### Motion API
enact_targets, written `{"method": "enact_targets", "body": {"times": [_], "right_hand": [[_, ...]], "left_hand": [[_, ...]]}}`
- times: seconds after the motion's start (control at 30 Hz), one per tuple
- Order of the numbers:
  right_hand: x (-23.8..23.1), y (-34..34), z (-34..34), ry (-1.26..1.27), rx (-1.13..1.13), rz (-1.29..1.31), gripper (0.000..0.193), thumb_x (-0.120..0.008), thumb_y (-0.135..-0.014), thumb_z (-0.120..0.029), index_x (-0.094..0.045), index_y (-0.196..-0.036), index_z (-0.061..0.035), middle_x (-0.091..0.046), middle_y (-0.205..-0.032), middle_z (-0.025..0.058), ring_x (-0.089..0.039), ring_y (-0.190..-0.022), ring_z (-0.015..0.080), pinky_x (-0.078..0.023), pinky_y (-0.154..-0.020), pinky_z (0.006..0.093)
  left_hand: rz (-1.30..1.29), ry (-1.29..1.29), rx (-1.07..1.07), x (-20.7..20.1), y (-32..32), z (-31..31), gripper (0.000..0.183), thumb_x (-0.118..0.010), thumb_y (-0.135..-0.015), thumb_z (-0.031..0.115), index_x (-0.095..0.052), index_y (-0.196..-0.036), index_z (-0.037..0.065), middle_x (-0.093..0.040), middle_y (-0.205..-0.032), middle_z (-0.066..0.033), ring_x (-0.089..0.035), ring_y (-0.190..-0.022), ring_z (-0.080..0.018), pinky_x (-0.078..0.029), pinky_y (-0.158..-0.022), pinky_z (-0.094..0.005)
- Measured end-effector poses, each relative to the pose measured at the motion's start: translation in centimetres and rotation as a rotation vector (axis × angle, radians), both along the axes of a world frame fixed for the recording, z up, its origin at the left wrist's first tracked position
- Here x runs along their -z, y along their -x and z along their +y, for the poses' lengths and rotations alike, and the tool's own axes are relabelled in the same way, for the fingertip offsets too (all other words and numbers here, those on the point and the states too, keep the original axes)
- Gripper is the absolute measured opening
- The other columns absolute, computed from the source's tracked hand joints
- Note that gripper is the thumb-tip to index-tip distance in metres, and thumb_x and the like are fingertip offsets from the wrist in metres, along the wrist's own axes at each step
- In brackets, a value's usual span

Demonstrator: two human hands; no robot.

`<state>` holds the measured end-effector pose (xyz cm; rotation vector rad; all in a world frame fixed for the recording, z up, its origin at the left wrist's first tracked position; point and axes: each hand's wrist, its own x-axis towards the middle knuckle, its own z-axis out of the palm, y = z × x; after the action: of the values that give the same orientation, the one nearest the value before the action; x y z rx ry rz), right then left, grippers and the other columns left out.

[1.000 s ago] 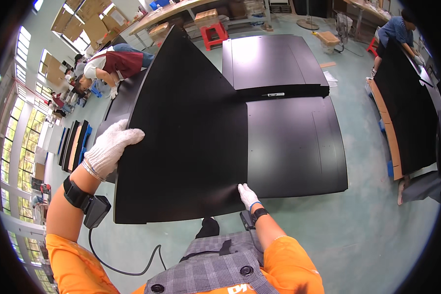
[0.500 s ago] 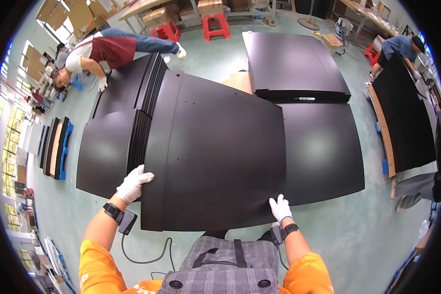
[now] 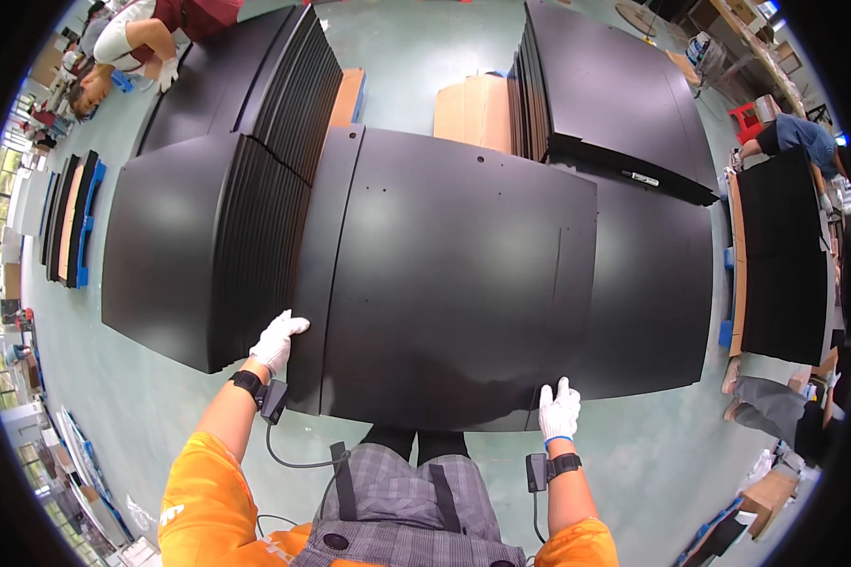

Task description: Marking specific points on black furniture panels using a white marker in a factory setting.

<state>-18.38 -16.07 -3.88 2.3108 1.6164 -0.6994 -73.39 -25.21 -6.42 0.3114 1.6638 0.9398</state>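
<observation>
A large black panel (image 3: 444, 283) with small holes and a lengthwise fold line near its left side lies in front of me, overlapping the black panel (image 3: 657, 274) at its right. My left hand (image 3: 279, 342), in a white glove, grips its left edge close to the near corner, the thumb over the top. Gloved too, my right hand (image 3: 559, 409) holds the near edge by the right corner, fingers on the upper face. Whatever my fingers do beneath the panel is hidden. Close by my left hand rises a stack of black panels (image 3: 175, 236).
Farther back stand another left stack (image 3: 222, 71) and a right stack (image 3: 624, 85), with a marker (image 3: 641, 178) at the latter's near edge. Cardboard (image 3: 473, 109) shows between them. A co-worker (image 3: 142, 38) leans in at far left; another (image 3: 804, 146) bends over black sheets (image 3: 780, 255) at right.
The panel has shifted right relative to the left stack and now lies lower and flatter, both hands still on it. My view has tilted, exposing more of the stacks' sides.
</observation>
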Motion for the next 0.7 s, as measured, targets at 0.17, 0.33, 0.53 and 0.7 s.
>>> {"method": "enact_targets", "body": {"times": [0.17,0.33,0.53,0.7], "right_hand": [[0.7,-3.3,0.5,-0.141,0.082,0.069,0.038,-0.058,-0.089,-0.035,-0.060,-0.119,-0.0118,-0.054,-0.114,0.0142,-0.055,-0.105,0.0343,-0.044,-0.093,0.0448],[1.8,-8.9,3.3,-0.104,0.231,0.327,0.043,-0.049,-0.094,-0.038,-0.061,-0.114,-0.0009,-0.063,-0.113,0.0171,-0.058,-0.106,0.0311,-0.044,-0.093,0.0372],[2.1,-12.6,7.3,-0.086,0.713,0.694,0.033,-0.055,-0.093,-0.033,-0.062,-0.109,-0.0051,-0.062,-0.092,0.0067,-0.060,-0.080,0.0183,-0.050,-0.071,0.0331],[1.8,-12.9,7.9,-0.055,0.813,0.835,0.029,-0.058,-0.091,-0.030,-0.062,-0.105,-0.0056,-0.059,-0.084,0.0040,-0.058,-0.074,0.0158,-0.050,-0.066,0.0307]], "left_hand": [[-0.027,0.132,0.088,-2.7,-3.5,3.1,0.082,-0.066,-0.082,0.047,-0.039,-0.139,-0.004,-0.033,-0.148,-0.0205,-0.031,-0.138,-0.0262,-0.024,-0.112,-0.0323],[0.394,0.331,0.223,-1.8,-3.0,2.5,0.082,-0.062,-0.082,0.052,-0.040,-0.139,-0.002,-0.035,-0.147,-0.0191,-0.028,-0.140,-0.0268,-0.022,-0.114,-0.0349],[0.293,0.172,0.113,1.9,-0.4,0.7,0.053,-0.061,-0.088,0.036,-0.055,-0.129,0.003,-0.048,-0.139,-0.0142,-0.034,-0.136,-0.0230,-0.024,-0.113,-0.0345],[0.300,0.200,0.133,2.4,-0.7,1.3,0.053,-0.055,-0.090,0.040,-0.055,-0.129,0.003,-0.047,-0.140,-0.0133,-0.029,-0.139,-0.0241,-0.020,-0.114,-0.0344]]}}
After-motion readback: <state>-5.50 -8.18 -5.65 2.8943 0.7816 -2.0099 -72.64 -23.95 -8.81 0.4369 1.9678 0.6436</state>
